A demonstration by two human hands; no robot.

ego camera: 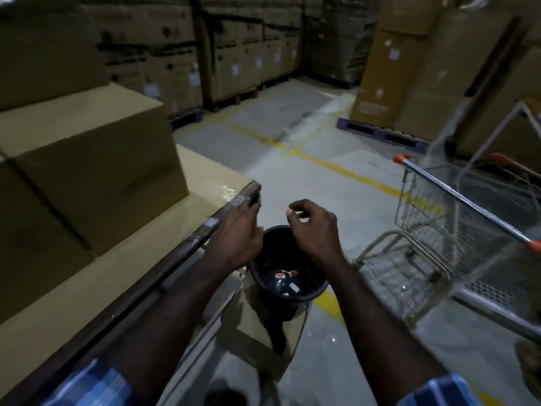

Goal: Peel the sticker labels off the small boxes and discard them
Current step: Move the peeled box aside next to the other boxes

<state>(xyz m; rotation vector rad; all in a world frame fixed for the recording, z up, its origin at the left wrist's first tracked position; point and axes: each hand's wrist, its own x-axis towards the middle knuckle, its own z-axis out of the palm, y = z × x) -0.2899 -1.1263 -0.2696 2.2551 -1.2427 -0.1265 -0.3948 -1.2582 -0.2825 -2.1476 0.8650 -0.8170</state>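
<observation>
Hovering above a dark bin [288,276] at six o'clock: left hand [237,238], fingers loosely curled, no clear grip; right hand [314,230], fingers bent, thumb and forefinger nearly together, whether pinching anything cannot be told. Lying inside the bin, discarded sticker labels [288,275] with orange marks, print unreadable. At nine o'clock, stacked cardboard boxes [87,159]. At three o'clock, a wire trolley [456,218]. Farther, at twelve, palletised cartons [234,54] bearing white labels, illegible.

Head-height view, forward and down.
</observation>
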